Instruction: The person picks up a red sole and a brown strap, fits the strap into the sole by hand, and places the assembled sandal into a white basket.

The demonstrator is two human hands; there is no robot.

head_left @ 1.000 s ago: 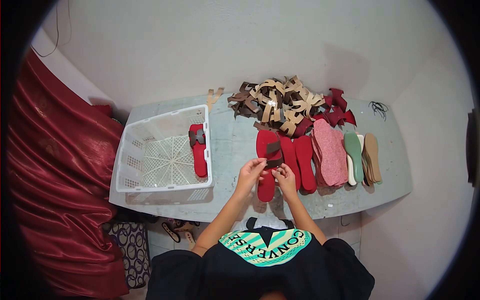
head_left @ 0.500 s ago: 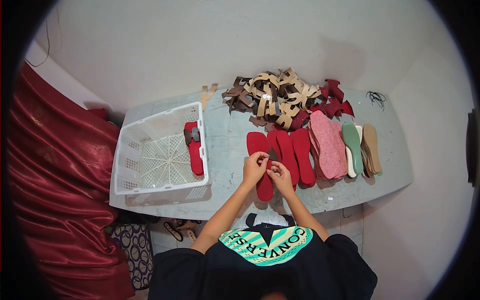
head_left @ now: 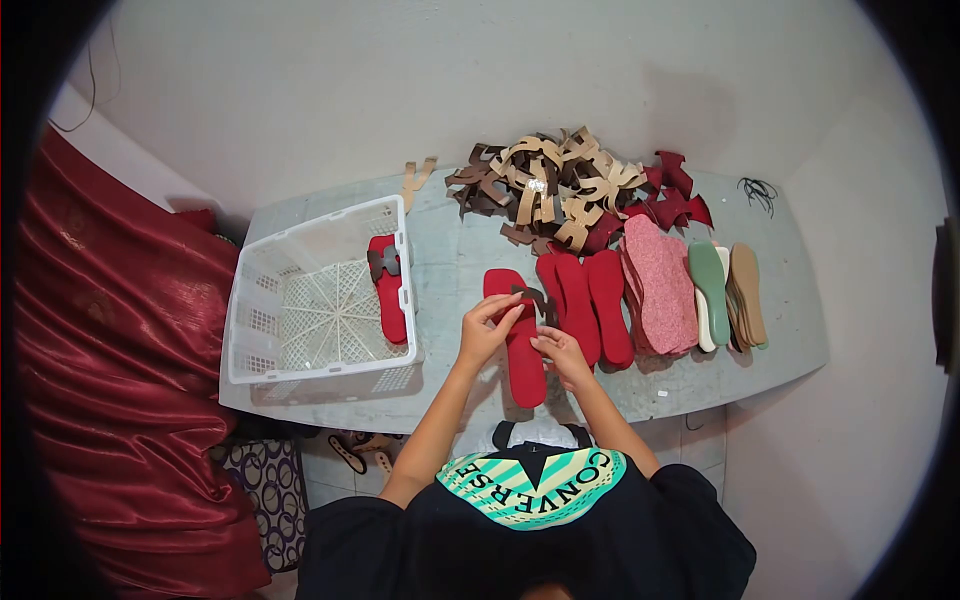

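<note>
In front of me a red shoe sole (head_left: pixel 526 370) is held at a slight angle over the table, its toe end pointing away. A dark brown strap (head_left: pixel 531 296) lies across its upper part. My left hand (head_left: pixel 484 330) reaches over the sole's left edge, thumb and forefinger pinching the strap's left end. My right hand (head_left: pixel 563 355) is at the opposite edge, its fingertips closed on the sole just below the strap; exactly how they grip is partly hidden. Right beside it lie more red soles (head_left: pixel 578 310) in a row.
A white plastic basket (head_left: pixel 240 330) on the left contains a red sandal with a dark strap (head_left: pixel 388 290). Beige and brown straps (head_left: pixel 550 185) are heaped behind, near red pieces (head_left: pixel 675 195). Pink soles (head_left: pixel 662 290), a green sole (head_left: pixel 706 290) and tan soles (head_left: pixel 747 290) stand right.
The red sole has shifted slightly left and turned a little. My left hand has moved left and its fingers have spread, showing more of the strap; my right hand has lowered slightly.
</note>
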